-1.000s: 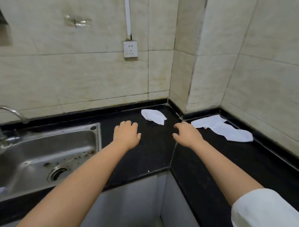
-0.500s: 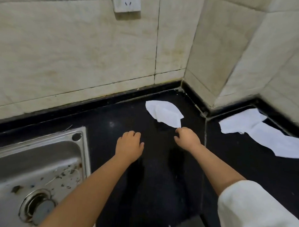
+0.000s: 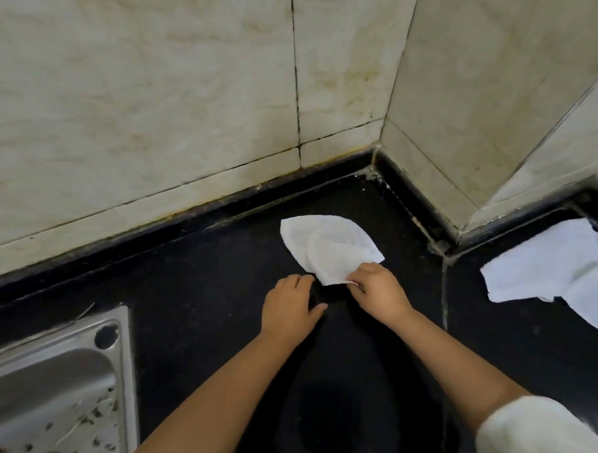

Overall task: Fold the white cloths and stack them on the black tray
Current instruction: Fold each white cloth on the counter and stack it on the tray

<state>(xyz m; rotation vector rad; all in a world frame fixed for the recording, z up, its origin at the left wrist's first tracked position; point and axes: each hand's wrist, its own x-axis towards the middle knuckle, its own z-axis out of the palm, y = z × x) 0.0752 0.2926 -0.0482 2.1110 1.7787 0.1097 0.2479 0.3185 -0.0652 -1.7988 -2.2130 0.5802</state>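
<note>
Your right hand (image 3: 378, 291) pinches the near corner of the crumpled white cloth (image 3: 327, 250), which lies on the counter (image 3: 192, 290) right of the sink (image 3: 44, 386). Your left hand (image 3: 292, 310) rests released beside it; pinch the opposite corner and spread it flat first.

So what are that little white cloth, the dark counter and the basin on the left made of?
The white cloth looks like thin, soft fabric or a paper-like wipe: faintly textured, limp, creased where the right hand pinches it. The counter seems polished black stone, perhaps granite: glossy, with a grouted seam. The sink looks like brushed stainless steel: silvery, dull reflections, fine scratches.
</note>
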